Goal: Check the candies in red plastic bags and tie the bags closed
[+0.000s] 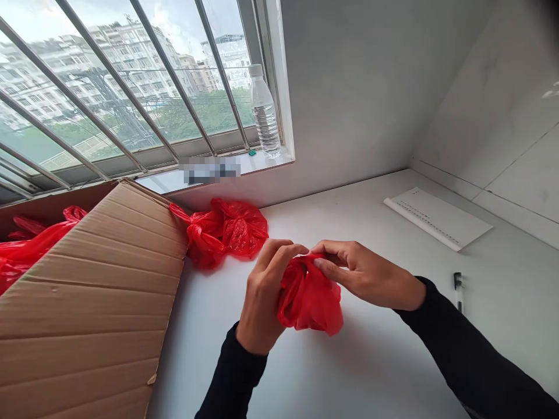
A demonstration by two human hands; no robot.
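A crumpled red plastic bag (pixel 317 302) is held above the white table, between my two hands. My left hand (pixel 264 297) curls around its left side, with the fingertips at the top edge. On the other side, my right hand (pixel 360 270) pinches the upper rim between thumb and fingers. A small dark gap shows in the folds near the right thumb. Whether anything lies inside the bag is hidden. Beyond my left hand, two bunched red plastic bags (pixel 242 230) rest on the table against the cardboard box.
At left stands a cardboard box (pixel 109 291) with red bags (pixel 39 244) inside. A water bottle (pixel 265 119) is upright on the windowsill (pixel 257 163), by a barred window. A notepad (pixel 437 218) and a pen (pixel 458 291) lie on the table (pixel 349 378) at right.
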